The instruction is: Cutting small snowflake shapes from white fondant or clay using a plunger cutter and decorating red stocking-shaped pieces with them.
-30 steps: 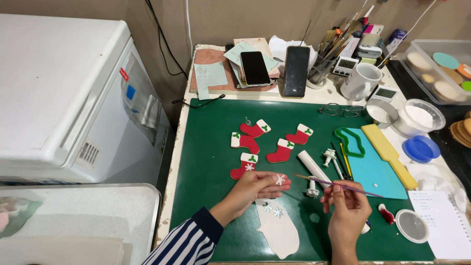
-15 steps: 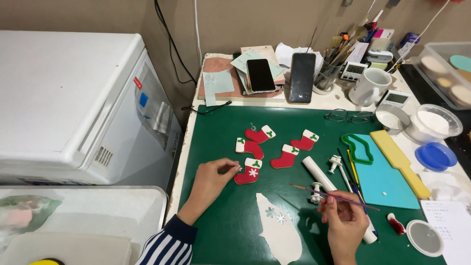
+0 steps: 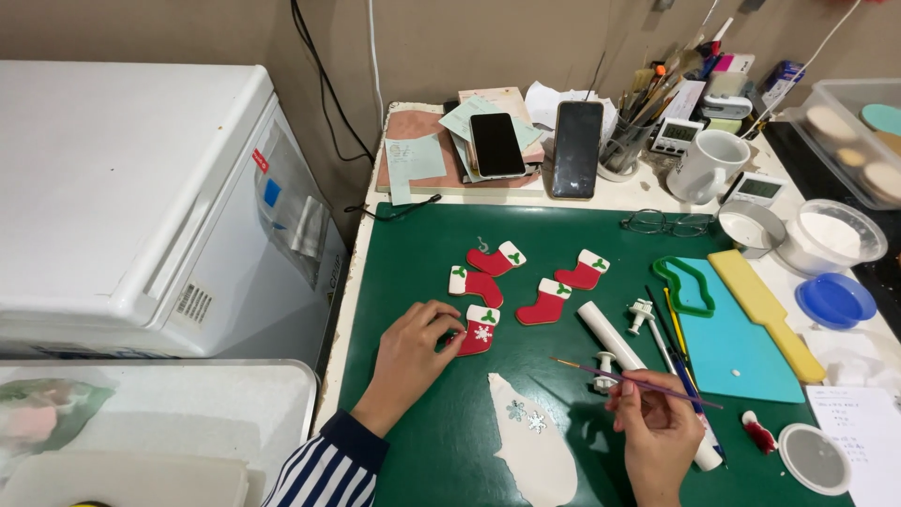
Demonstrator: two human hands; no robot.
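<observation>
1. I look down on a green mat that covers most of the table.
2. My left hand rests on the mat, its sleeve striped blue and white. Its fingers curl and touch the left edge of a red stocking with a white cuff, green leaves and a white snowflake. They are bent against that edge; I cannot tell whether they pinch it.
3. My right hand is low on the right, its grip pressed together on a thin brush. The brush lies nearly level, with its tip pointing left over the mat.
4. Four more red stockings lie just above the touched one: one just above it, one higher up, one to its right and one further right.
5. A white sheet of rolled paste lies between my hands, low on the mat, with two small snowflakes on it.
6. A white roller lies slantwise just above my right hand, with small white plunger cutters beside it.
7. Right of these lie a green stocking cutter, a light blue board and a yellow paddle.
8. At the back of the table lie two dark phones, a white mug and a jar of brushes.
9. A white chest freezer stands to the left of the table.
</observation>
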